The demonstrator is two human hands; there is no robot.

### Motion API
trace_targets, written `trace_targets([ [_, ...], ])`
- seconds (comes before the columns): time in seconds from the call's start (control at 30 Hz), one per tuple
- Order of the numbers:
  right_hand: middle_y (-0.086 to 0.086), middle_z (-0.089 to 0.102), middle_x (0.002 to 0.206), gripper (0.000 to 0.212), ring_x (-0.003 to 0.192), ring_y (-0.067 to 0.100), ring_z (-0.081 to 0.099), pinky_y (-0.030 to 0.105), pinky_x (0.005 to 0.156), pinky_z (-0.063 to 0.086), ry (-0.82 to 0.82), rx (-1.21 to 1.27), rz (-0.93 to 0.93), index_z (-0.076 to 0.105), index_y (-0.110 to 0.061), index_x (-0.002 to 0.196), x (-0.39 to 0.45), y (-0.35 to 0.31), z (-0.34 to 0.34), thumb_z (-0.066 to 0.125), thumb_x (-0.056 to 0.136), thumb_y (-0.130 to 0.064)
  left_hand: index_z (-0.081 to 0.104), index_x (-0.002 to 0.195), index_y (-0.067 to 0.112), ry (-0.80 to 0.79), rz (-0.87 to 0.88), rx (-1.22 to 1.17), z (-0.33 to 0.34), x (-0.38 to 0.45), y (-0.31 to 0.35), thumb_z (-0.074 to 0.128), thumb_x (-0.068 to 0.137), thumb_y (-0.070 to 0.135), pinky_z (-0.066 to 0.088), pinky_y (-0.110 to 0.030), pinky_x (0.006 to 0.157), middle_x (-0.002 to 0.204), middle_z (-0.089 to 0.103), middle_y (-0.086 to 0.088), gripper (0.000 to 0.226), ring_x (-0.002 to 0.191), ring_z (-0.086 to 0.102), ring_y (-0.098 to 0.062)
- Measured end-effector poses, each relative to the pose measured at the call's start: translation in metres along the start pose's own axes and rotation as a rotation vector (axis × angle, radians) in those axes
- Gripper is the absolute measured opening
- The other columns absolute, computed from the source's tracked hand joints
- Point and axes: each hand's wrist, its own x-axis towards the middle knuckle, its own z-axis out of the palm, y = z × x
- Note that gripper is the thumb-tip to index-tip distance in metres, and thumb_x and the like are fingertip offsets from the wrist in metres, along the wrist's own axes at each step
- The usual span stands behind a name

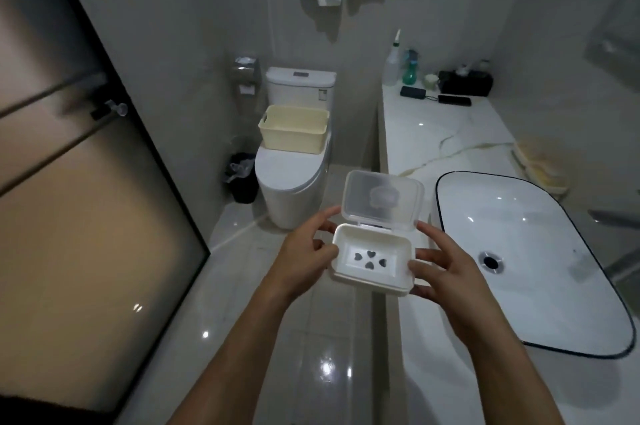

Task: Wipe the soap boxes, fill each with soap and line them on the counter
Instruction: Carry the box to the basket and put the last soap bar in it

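Note:
A white soap box [372, 260] is held in mid-air in front of me, over the floor by the counter's left edge. Its clear hinged lid [382, 200] stands open and tilted back. The tray inside holds no soap and shows heart-shaped drain holes. My left hand [304, 256] grips the box's left side, and my right hand [445, 274] grips its right side. Further soap boxes [540, 166], yellowish and blurred, lie on the marble counter [446, 133] by the wall behind the sink.
A white sink [533, 261] with a dark rim is set in the counter at right. Spray bottles [398, 60], a cup and dark items stand at the counter's far end. A cream basket [294, 128] rests on the toilet lid. A bin stands beside the toilet; a glass door is at left.

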Motion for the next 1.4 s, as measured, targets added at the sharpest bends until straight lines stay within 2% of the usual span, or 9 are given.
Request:
trace_targets([
  [0.07,0.004,0.070,0.106,0.060,0.096,0.018,0.072,0.033,0.068,0.062,0.033,-0.003,0.000,0.063,-0.057,0.114,0.026,-0.005,0.009,0.065,0.090,-0.002,0.053,0.138,0.036,-0.035,0.009,0.007,-0.012,0.034,-0.003,0.056,0.082,-0.001,0.049,-0.026,0.062,0.113,0.064,0.002,0.067,0.074,0.060,-0.035],
  [0.13,0.004,0.071,0.106,0.060,0.096,0.019,0.072,0.034,0.070,0.062,0.050,-0.004,-0.001,0.062,-0.057,0.116,0.049,-0.007,0.018,0.066,0.089,-0.004,0.052,0.139,0.036,-0.065,0.010,0.019,-0.023,0.062,-0.007,0.056,0.082,0.001,0.049,-0.023,0.062,0.115,0.064,0.001,0.067,0.085,0.064,-0.037],
  [0.3,0.001,0.073,0.099,0.060,0.093,0.021,0.073,0.040,0.072,0.063,0.037,-0.008,0.020,0.062,-0.058,0.116,0.102,-0.003,0.044,0.067,0.090,-0.004,0.052,0.140,0.037,-0.095,-0.022,-0.021,-0.049,0.109,-0.029,0.055,0.076,0.010,0.046,-0.017,0.057,0.116,0.063,-0.001,0.069,0.073,0.062,-0.015],
  [0.47,-0.009,0.074,0.090,0.064,0.089,0.011,0.073,0.027,0.061,0.060,-0.016,-0.027,0.052,0.063,-0.064,0.104,0.165,-0.003,0.066,0.064,0.091,-0.001,0.055,0.137,0.036,-0.048,-0.061,-0.048,-0.067,0.158,-0.052,0.055,0.069,0.014,0.045,-0.016,0.055,0.110,0.063,0.001,0.072,0.064,0.060,-0.009],
  [0.63,0.008,0.070,0.107,0.058,0.094,0.021,0.071,0.026,0.061,0.059,-0.100,-0.021,0.073,0.059,-0.046,0.124,0.248,-0.010,0.086,0.063,0.091,0.002,0.057,0.124,0.049,0.026,-0.067,-0.069,-0.086,0.220,-0.067,0.054,0.068,0.011,0.044,-0.014,0.055,0.107,0.063,0.001,0.068,0.063,0.057,-0.002],
  [0.83,0.019,0.069,0.109,0.059,0.100,0.029,0.070,0.030,0.063,0.061,-0.211,-0.016,0.093,0.058,-0.042,0.123,0.371,-0.033,0.102,0.062,0.089,0.007,0.053,0.138,0.033,0.111,-0.148,-0.040,-0.107,0.317,-0.069,0.056,0.078,0.005,0.046,-0.016,0.055,0.114,0.060,-0.003,0.066,0.064,0.059,0.001],
  [1.03,0.013,0.071,0.103,0.060,0.091,0.022,0.073,0.027,0.063,0.060,-0.275,-0.106,0.101,0.058,-0.038,0.130,0.479,-0.045,0.111,0.065,0.087,0.004,0.057,0.130,0.044,0.194,-0.194,-0.052,-0.118,0.401,-0.079,0.057,0.077,0.004,0.049,-0.020,0.058,0.105,0.062,0.006,0.066,0.064,0.060,-0.007],
  [1.27,0.008,0.072,0.096,0.064,0.084,0.015,0.073,0.021,0.061,0.057,-0.302,-0.160,0.141,0.055,-0.036,0.130,0.562,-0.037,0.138,0.067,0.084,0.006,0.054,0.133,0.045,0.193,-0.285,-0.028,-0.141,0.473,-0.106,0.060,0.082,0.002,0.055,-0.032,0.062,0.111,0.062,0.003,0.067,0.067,0.062,-0.010],
  [1.4,0.013,0.071,0.101,0.065,0.093,0.023,0.071,0.031,0.070,0.060,-0.246,-0.170,0.160,0.055,-0.031,0.132,0.605,-0.026,0.159,0.066,0.083,0.009,0.056,0.132,0.044,0.159,-0.305,-0.042,-0.159,0.524,-0.130,0.060,0.081,0.001,0.056,-0.031,0.063,0.109,0.064,0.003,0.067,0.068,0.065,-0.011],
])
